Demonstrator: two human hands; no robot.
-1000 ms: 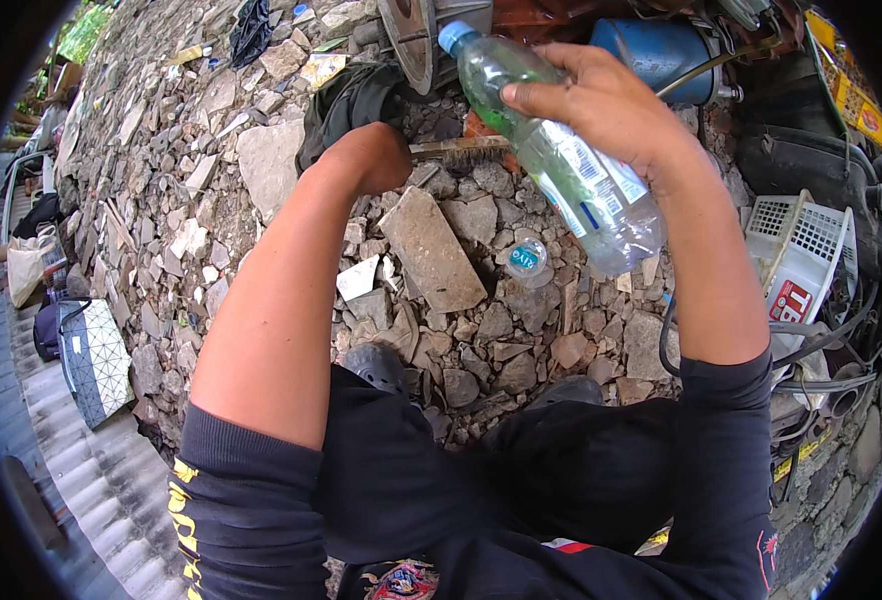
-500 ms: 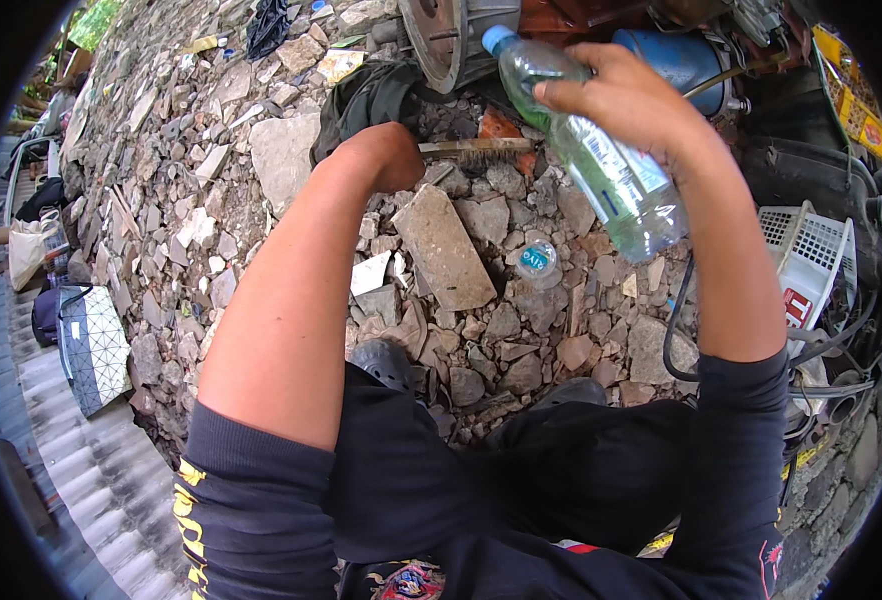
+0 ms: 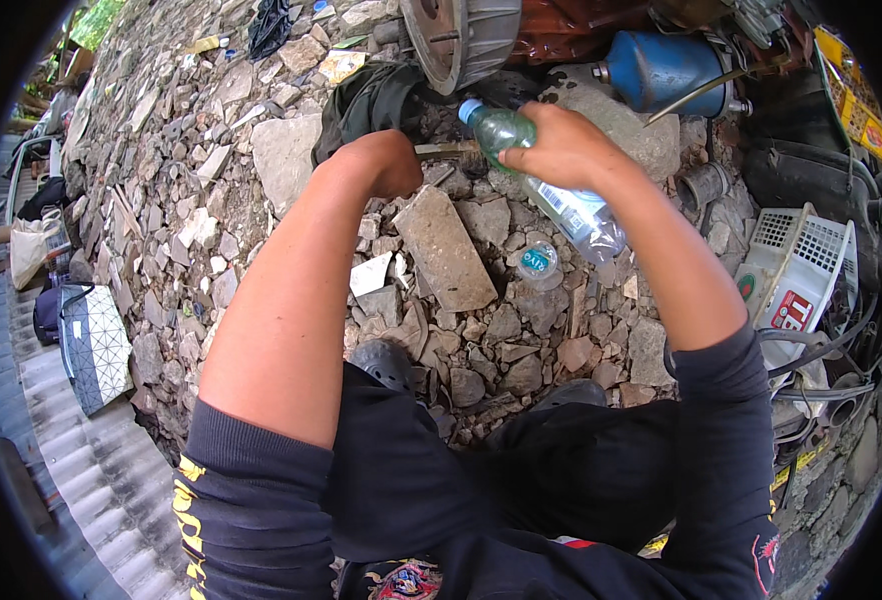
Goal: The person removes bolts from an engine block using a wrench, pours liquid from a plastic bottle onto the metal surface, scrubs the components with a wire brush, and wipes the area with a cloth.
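1. Head view: R hand (image 3: 561, 150) clamped round a clear plastic bottle (image 3: 546, 185), gripping near its neck. Bottle tilted, light-blue cap pointing up-left toward the round metal housing (image 3: 461, 35), base down-right over the rubble.
2. L hand (image 3: 381, 160) closed in a fist on a thin stick-like tool (image 3: 451, 150); can't tell what kind. Tool tip lies just beside the bottle neck.
3. Ground: loose stones, w/ one flat slab (image 3: 446, 250) between the forearms and a small clear lid (image 3: 538, 262) just R of it.
4. Edges: blue cylinder (image 3: 661, 70) and white plastic crate (image 3: 801, 270) crowd the R side; tight there. L side is open stone slope down to the corrugated sheet (image 3: 91, 470) and a patterned bag (image 3: 96, 345).
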